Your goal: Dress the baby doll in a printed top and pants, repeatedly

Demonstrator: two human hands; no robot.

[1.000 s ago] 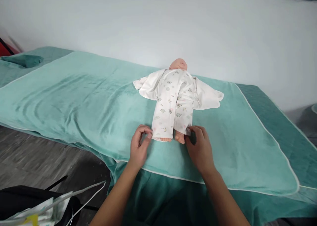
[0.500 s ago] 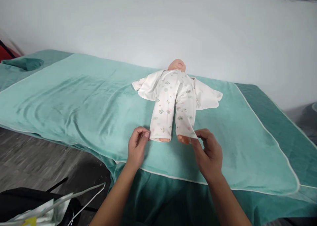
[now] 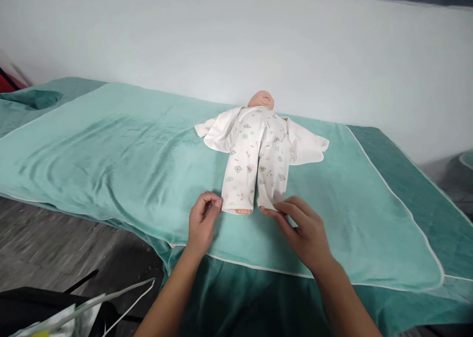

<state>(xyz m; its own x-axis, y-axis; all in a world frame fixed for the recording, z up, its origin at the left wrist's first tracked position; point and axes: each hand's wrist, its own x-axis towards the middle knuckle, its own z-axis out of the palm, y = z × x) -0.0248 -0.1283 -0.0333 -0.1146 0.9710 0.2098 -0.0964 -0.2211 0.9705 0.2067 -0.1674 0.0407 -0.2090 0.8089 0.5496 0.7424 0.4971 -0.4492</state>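
Observation:
A baby doll (image 3: 261,100) lies on its back on a light teal blanket (image 3: 111,150), head toward the wall. It wears white printed trousers (image 3: 254,172) and an open white top spread out at both sides. My left hand (image 3: 202,222) pinches the hem of the left trouser leg, beside a bare doll foot (image 3: 243,211). My right hand (image 3: 303,231) pinches the hem of the right trouser leg, its fingers covering the other foot.
The blanket has a white piped edge (image 3: 258,267) and lies over a darker teal bed (image 3: 424,179) against a white wall. A small teal pillow (image 3: 31,98) sits far left. Dark floor, a black object and white plastic lie at lower left (image 3: 66,310).
My right hand has drawn the right trouser hem down over the doll's foot, which showed before. My left hand has stayed at the left hem. The view shifted slightly.

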